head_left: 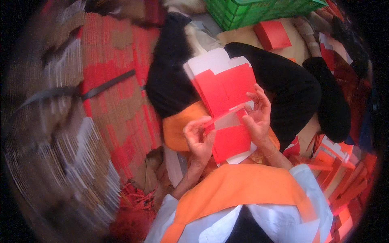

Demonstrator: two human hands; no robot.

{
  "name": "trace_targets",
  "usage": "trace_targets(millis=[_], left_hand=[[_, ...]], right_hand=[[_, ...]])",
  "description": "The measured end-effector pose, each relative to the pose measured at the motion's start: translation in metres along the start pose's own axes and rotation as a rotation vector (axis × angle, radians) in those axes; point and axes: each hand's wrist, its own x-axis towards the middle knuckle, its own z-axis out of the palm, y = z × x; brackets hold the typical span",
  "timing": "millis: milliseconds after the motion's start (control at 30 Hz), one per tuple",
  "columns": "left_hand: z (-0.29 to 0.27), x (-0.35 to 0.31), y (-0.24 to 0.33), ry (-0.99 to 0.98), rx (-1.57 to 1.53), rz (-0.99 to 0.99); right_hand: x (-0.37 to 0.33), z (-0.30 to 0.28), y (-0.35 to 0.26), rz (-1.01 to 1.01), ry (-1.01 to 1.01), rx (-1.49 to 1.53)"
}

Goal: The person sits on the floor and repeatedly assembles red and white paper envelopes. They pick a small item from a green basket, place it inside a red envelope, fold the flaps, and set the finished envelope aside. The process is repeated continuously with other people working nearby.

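A red-and-white cardboard box blank [228, 87] lies across my lap, its white tabbed end pointing away from me. Across its middle runs a narrow raised flap [227, 117], with a pale grey-white patch just below it. My left hand [198, 139] pinches the left end of that flap between thumb and fingers. At the right end, my right hand [259, 119] grips the edge of the blank with thumb and forefinger, its other fingers raised. White card edges show beneath the near red panel [231, 141].
Strapped stacks of red and brown flat cardboard [113, 97] fill the left. A green plastic crate [259, 12] stands at the far side, near a red box [273, 35]. Red and orange card pieces [340, 170] lie to the right; red stringy material [131, 206] lies near left.
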Motion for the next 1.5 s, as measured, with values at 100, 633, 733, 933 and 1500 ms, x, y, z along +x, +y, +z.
trace_targets(millis=[100,633,733,933,1500], left_hand=[[-0.002,0.005,-0.006,-0.090,0.122,0.103],[0.000,0.015,0.018,-0.308,0.457,0.047],[-0.002,0.019,0.020,-0.350,0.523,0.046],[0.001,0.016,0.017,-0.275,0.415,-0.119],[-0.007,0.007,0.000,-0.331,0.463,0.182]], right_hand=[[0.002,-0.016,-0.002,0.121,-0.183,-0.172],[0.003,-0.005,-0.023,0.309,-0.209,-0.171],[0.003,-0.011,-0.018,0.297,-0.278,-0.217],[0.002,-0.011,-0.015,0.330,-0.269,-0.190],[-0.004,-0.021,0.001,0.304,-0.240,-0.186]])
